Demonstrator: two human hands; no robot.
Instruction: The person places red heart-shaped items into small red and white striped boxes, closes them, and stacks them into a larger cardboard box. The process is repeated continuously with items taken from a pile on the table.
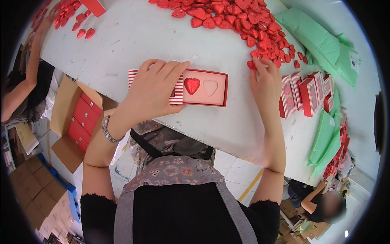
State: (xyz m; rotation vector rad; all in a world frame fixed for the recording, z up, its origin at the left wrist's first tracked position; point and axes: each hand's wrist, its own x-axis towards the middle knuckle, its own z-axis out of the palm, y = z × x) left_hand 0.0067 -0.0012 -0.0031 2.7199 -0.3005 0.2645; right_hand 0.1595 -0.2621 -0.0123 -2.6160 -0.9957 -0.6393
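Under my left hand (152, 87) lies a shallow red box (222, 99) with a pink insert. Its red-and-white striped sleeve (177, 94) is slid partly off to the left. My fingers and thumb wrap over the sleeve from above and hide much of it. One heart-shaped hollow holds a red foil-wrapped heart (192, 86); the hollow to its right has nothing in it. Off to the right, my right hand (266, 83) reaches the near edge of a heap of foil hearts (260, 30). Its fingertips pinch one foil heart (251, 65).
Several striped boxes (287, 95) stand on the table's right, beside green plastic packages (325, 138). A larger green package (315, 34) lies behind them. An open carton (65, 110) of red boxes stands left, below the table edge. Other people are at far left and lower right.
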